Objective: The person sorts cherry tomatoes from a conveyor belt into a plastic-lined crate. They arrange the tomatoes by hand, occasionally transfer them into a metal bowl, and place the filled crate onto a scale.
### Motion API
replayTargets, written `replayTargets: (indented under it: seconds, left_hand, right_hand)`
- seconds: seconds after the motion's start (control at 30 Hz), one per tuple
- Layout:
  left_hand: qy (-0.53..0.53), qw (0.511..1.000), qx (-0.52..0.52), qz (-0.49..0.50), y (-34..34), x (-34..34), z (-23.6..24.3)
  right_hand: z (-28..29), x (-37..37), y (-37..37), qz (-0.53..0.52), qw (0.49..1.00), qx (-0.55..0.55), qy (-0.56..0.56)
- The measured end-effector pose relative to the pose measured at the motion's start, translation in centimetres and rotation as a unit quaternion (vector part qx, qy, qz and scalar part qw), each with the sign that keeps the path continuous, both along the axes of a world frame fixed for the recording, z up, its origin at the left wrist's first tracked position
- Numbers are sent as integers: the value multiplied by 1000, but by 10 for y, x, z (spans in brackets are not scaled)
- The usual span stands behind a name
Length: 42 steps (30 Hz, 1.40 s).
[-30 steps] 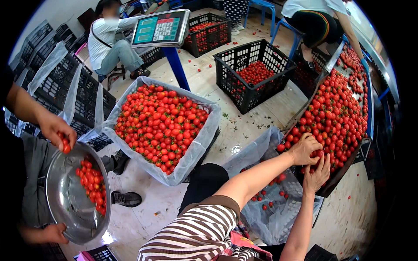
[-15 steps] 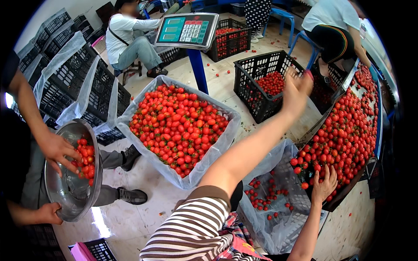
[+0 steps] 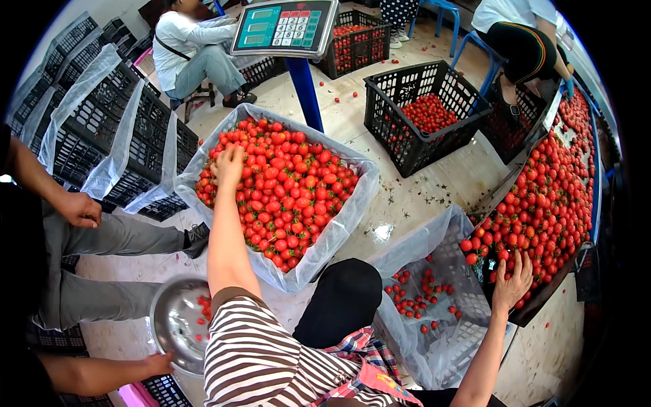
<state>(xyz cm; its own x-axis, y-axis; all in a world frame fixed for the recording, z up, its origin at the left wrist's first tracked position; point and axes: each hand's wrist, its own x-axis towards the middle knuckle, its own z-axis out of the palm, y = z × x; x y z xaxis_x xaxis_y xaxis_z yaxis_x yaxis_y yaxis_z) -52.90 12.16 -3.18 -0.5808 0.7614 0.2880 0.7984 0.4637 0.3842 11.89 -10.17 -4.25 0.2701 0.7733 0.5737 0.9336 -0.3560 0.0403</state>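
My left hand reaches over a crate lined with clear film and heaped with red cherry tomatoes. Its fingers curl down onto the heap near the left side; what lies under them is hidden. On the right, my right hand rests with fingers apart at the lower end of a sloping table, touching the cherry tomatoes spread there. Below that end stands another film-lined crate, with a few scattered cherry tomatoes inside.
A person's hand at left holds a steel bowl containing some tomatoes. Behind the full crate rises a scale display on a blue post. Black crates stand beyond, and more are stacked at left. Other people sit farther back.
My left hand has swung from the air at right, left and down onto the full crate's tomatoes. My right hand stays on the sloping table. The other person's bowl has moved lower and nearer me.
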Motion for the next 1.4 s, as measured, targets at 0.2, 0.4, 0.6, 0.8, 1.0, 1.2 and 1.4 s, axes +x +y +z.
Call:
replayTargets:
  seconds: [0.2, 0.4, 0.6, 0.8, 1.0, 1.2, 1.4]
  left_hand:
    - [-28, 987, -8, -155, -19, 37, -10]
    - [42, 971, -12, -235, -47, 107, 9]
    - [55, 926, 78, -365, -107, 139, -4]
    - [74, 904, 17, -420, -169, 97, -7]
    - [-92, 935, 115, -323, -145, 23, -10]
    - [150, 875, 21, -461, 9, 40, 14]
    - [71, 897, -37, -434, 61, -41, -1]
  right_hand:
    - [1, 4, -4, 11, 1000, 10, -20]
    - [3, 3, -2, 9, 999, 11, -34]
    - [4, 2, -1, 3, 999, 6, -36]
    - [4, 6, -3, 10, 999, 6, -35]
    - [4, 10, -6, 19, 1000, 3, -19]
    - [6, 10, -1, 32, 999, -2, -1]
    - [12, 14, -10, 30, 1000, -4, 0]
